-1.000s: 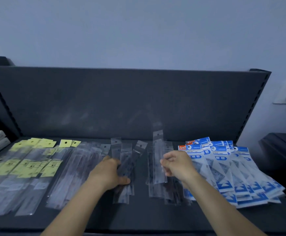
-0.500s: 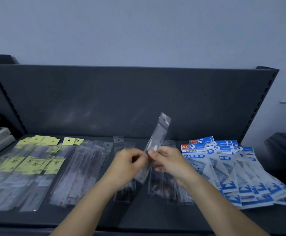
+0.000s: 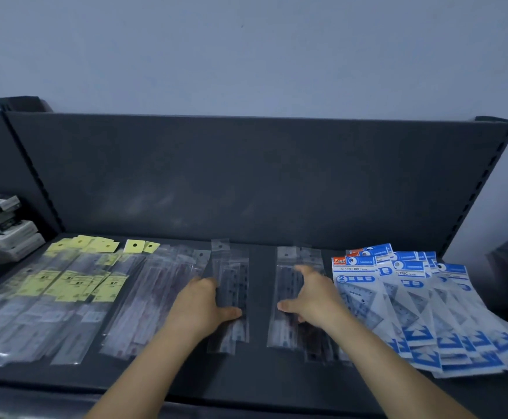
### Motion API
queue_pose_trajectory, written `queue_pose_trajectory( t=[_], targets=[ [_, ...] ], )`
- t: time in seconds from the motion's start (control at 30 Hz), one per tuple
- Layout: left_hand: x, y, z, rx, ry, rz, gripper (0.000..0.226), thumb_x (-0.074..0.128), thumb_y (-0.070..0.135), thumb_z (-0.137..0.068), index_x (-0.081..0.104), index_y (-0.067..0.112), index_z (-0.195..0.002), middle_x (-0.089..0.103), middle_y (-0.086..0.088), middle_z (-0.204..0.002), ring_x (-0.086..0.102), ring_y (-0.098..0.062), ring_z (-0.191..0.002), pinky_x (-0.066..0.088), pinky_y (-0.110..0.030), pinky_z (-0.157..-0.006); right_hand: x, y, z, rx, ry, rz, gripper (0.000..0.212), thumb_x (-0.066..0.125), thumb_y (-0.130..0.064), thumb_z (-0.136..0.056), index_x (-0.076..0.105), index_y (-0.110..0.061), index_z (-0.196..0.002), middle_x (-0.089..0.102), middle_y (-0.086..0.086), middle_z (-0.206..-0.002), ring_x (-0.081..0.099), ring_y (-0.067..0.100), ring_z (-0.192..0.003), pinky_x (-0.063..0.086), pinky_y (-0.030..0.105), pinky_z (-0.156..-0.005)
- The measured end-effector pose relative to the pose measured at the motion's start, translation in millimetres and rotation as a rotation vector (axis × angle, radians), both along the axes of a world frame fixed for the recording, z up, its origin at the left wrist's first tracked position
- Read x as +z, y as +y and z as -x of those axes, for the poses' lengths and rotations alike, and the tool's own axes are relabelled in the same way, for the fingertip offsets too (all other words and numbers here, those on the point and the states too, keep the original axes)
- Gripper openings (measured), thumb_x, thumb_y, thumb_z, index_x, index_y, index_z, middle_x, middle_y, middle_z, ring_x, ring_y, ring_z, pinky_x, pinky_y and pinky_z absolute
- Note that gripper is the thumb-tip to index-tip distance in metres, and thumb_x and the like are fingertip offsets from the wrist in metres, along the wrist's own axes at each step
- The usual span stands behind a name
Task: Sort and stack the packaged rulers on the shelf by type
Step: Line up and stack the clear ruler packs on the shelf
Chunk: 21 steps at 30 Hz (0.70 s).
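Head view: both forearms reach forward over the dark matte shelf (image 3: 258, 373). The left hand (image 3: 199, 306) grips a pile of short rulers (image 3: 234, 276) in glossy clear sleeves, its fingers curled at the pile's left edge and its thumb laid across the top. Just right of that pile, across a bare strip, the right hand (image 3: 313, 297) lies spread and flat on a second clear pile (image 3: 286, 328), holding nothing. Further right of the gripped pile fan blue-and-white set-square packs (image 3: 413, 313). Left of it lie long clear packs (image 3: 156, 297), then yellow-labelled rulers (image 3: 65, 285).
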State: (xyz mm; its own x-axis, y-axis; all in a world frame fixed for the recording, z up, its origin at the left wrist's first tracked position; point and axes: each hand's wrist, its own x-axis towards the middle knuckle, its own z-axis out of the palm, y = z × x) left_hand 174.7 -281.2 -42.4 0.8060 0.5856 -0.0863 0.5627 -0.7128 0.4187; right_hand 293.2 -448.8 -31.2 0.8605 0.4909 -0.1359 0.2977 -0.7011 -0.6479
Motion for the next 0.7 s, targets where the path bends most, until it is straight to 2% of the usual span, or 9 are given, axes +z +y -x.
queue_pose_trajectory(
  t=[0.07, 0.17, 0.23, 0.33, 0.43, 0.5, 0.57, 0.63, 0.7],
  targets=[
    [1.7, 3.7, 0.0, 0.013, 0.004, 0.038, 0.048, 0.079, 0.050, -0.067, 0.059, 0.013, -0.091, 0.059, 0.000, -0.096, 0.056, -0.017, -0.084, 0.042, -0.024, -0.064, -1.1, -0.4, -0.4, 0.025, -0.044, 0.060, 0.082, 0.082, -0.033, -0.069, 0.040, -0.022, -0.139, 0.064, 0.002, -0.087, 0.066, 0.016, -0.077, 0.054, 0.032, -0.076],
    [5.9, 4.6, 1.6, 0.068, -0.062, 0.062, 0.041, 0.079, 0.042, -0.070, 0.058, 0.013, -0.089, 0.064, -0.004, -0.089, 0.058, -0.017, -0.079, 0.045, -0.027, -0.066, 3.2, -2.5, -1.3, 0.051, -0.043, 0.023, 0.073, 0.079, -0.035, -0.073, 0.044, -0.023, -0.136, 0.067, 0.000, -0.089, 0.064, 0.014, -0.086, 0.052, 0.033, -0.081],
    [11.7, 4.3, 2.4, 0.103, -0.194, 0.052, 0.030, 0.075, 0.039, -0.077, 0.060, 0.020, -0.094, 0.063, -0.003, -0.088, 0.055, -0.015, -0.077, 0.044, -0.025, -0.069, 9.0, -5.0, -1.6, 0.060, -0.029, -0.040, 0.060, 0.074, -0.035, -0.079, 0.049, -0.023, -0.132, 0.065, -0.004, -0.084, 0.062, 0.011, -0.084, 0.050, 0.030, -0.079],
    [20.7, 2.6, -0.4, 0.125, -0.441, 0.144, 0.034, 0.071, 0.036, -0.082, 0.066, 0.013, -0.106, 0.063, 0.003, -0.086, 0.056, -0.011, -0.077, 0.041, -0.021, -0.071, 16.4, -4.9, 1.5, 0.091, 0.028, -0.133, 0.044, 0.068, -0.039, -0.085, 0.057, -0.022, -0.124, 0.062, -0.009, -0.091, 0.061, 0.007, -0.078, 0.045, 0.023, -0.073],
    [33.6, -5.6, -7.0, 0.053, -0.670, 0.275, 0.017, 0.070, 0.030, -0.083, 0.068, 0.017, -0.092, 0.068, 0.004, -0.076, 0.062, -0.009, -0.068, 0.046, -0.023, -0.065, 24.5, -0.9, 10.0, 0.104, 0.150, -0.327, 0.029, 0.061, -0.040, -0.089, 0.062, -0.024, -0.112, 0.067, -0.006, -0.102, 0.066, 0.006, -0.070, 0.049, 0.021, -0.065],
    [39.2, -12.2, -12.6, 0.006, -0.773, 0.351, 0.003, 0.070, 0.027, -0.084, 0.067, 0.026, -0.084, 0.067, 0.003, -0.070, 0.061, -0.011, -0.064, 0.052, -0.030, -0.064, 32.3, 2.1, 16.3, 0.113, 0.211, -0.474, 0.021, 0.058, -0.037, -0.092, 0.063, -0.024, -0.107, 0.070, -0.004, -0.097, 0.067, 0.007, -0.072, 0.052, 0.021, -0.064],
    [39.3, -19.8, -17.1, -0.046, -0.799, 0.385, 0.009, 0.070, 0.024, -0.084, 0.066, 0.031, -0.081, 0.064, 0.007, -0.064, 0.058, -0.009, -0.059, 0.054, -0.033, -0.064, 37.5, 5.6, 20.8, 0.113, 0.285, -0.610, 0.015, 0.059, -0.029, -0.092, 0.062, -0.023, -0.106, 0.071, -0.003, -0.091, 0.068, 0.009, -0.075, 0.053, 0.022, -0.066],
    [36.0, -28.7, -20.0, -0.123, -0.764, 0.420, 0.007, 0.070, 0.022, -0.084, 0.068, 0.029, -0.082, 0.064, 0.007, -0.064, 0.058, -0.008, -0.058, 0.053, -0.032, -0.063, 39.4, 7.4, 22.3, 0.084, 0.346, -0.711, 0.011, 0.062, -0.019, -0.091, 0.061, -0.023, -0.101, 0.071, -0.003, -0.084, 0.067, 0.009, -0.075, 0.055, 0.023, -0.067],
    [31.4, -32.5, -20.8, -0.195, -0.682, 0.396, 0.007, 0.070, 0.023, -0.084, 0.069, 0.029, -0.088, 0.067, 0.009, -0.070, 0.061, -0.005, -0.064, 0.051, -0.027, -0.067, 38.3, 6.9, 18.9, 0.027, 0.359, -0.730, 0.012, 0.062, -0.009, -0.090, 0.063, -0.017, -0.100, 0.068, 0.000, -0.076, 0.064, 0.010, -0.069, 0.054, 0.023, -0.063]
  ],
)
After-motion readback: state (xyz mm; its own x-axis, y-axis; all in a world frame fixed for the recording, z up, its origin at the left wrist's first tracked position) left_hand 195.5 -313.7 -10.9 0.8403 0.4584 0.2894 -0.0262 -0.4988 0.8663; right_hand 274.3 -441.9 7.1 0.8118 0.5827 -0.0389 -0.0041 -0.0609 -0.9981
